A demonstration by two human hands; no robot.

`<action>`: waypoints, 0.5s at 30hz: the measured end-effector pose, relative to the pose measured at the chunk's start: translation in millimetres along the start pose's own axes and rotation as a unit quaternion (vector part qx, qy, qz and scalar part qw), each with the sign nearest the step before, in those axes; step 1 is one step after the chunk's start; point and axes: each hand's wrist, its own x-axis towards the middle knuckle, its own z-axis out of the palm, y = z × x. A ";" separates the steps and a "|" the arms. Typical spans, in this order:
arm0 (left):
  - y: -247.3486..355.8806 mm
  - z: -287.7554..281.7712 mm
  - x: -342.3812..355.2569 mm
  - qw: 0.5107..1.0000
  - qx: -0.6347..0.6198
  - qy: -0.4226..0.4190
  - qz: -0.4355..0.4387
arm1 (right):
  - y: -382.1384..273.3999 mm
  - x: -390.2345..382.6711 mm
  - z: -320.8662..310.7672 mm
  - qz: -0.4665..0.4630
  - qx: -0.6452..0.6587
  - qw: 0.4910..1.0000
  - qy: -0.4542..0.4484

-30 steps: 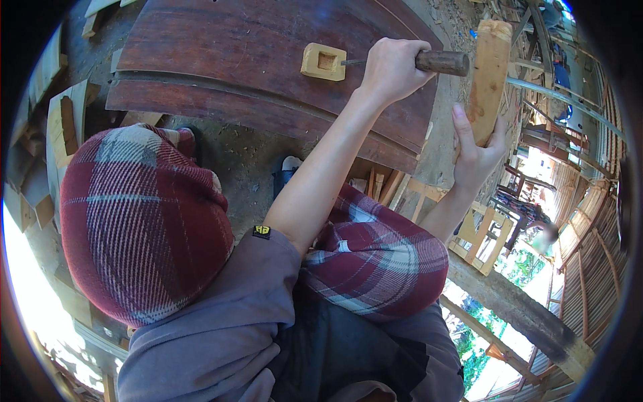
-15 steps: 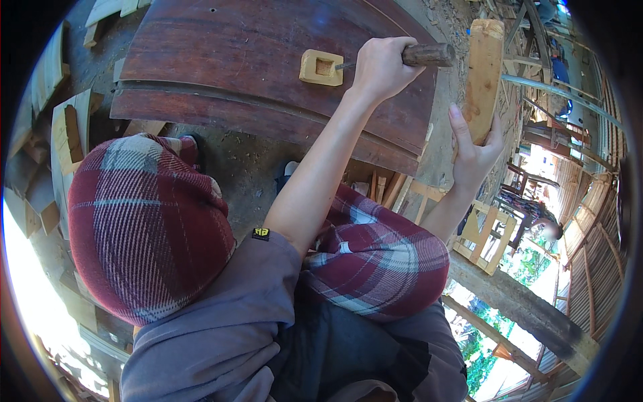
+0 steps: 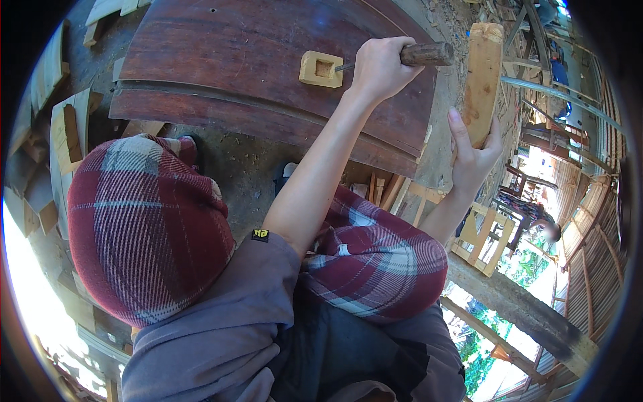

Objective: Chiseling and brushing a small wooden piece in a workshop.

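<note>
A small pale wooden block [image 3: 309, 67] with a square recess lies on a dark reddish-brown board [image 3: 234, 47]. My left hand [image 3: 382, 70] is closed round a chisel with a round, worn wooden handle [image 3: 434, 53]. Its thin metal blade reaches to the right side of the recess; whether it touches the wood there is too small to tell. My right hand [image 3: 474, 151] grips the lower end of a long squared piece of light wood [image 3: 483, 77], raised upright just right of the handle's butt and apart from it.
Wooden offcuts [image 3: 70, 134] are piled at the left. My knees in plaid cloth [image 3: 147, 228] frame the lower view. A long metal pipe [image 3: 562, 94] crosses at right, above a light wooden frame [image 3: 479, 238]. A person [image 3: 529, 214] is bent over further back on the right.
Since a second ago my left hand and the chisel have shifted a little left toward the block. The squared wood in my right hand has moved slightly left. The view has shifted a little.
</note>
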 end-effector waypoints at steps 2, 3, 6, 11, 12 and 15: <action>-1.1 0.2 -0.3 1.000 -0.001 0.003 -0.001 | -0.6 -0.5 -0.1 0.022 0.006 1.000 -0.003; -2.1 -0.5 -0.3 1.000 0.000 0.001 -0.002 | 1.5 -0.3 0.5 0.022 0.006 1.000 -0.003; -0.6 -0.3 -0.4 1.000 0.006 -0.006 -0.004 | 6.7 0.2 -0.3 -0.023 -0.008 1.000 0.003; -1.6 -1.3 0.3 1.000 0.006 0.000 -0.009 | 2.3 0.4 -0.3 0.022 0.006 1.000 -0.008; -2.1 -1.6 0.8 1.000 0.008 0.000 -0.006 | 1.7 0.4 0.0 0.021 0.005 1.000 -0.008; -3.1 -0.9 1.4 1.000 0.010 -0.002 -0.002 | 1.5 0.0 0.4 0.013 0.006 1.000 -0.005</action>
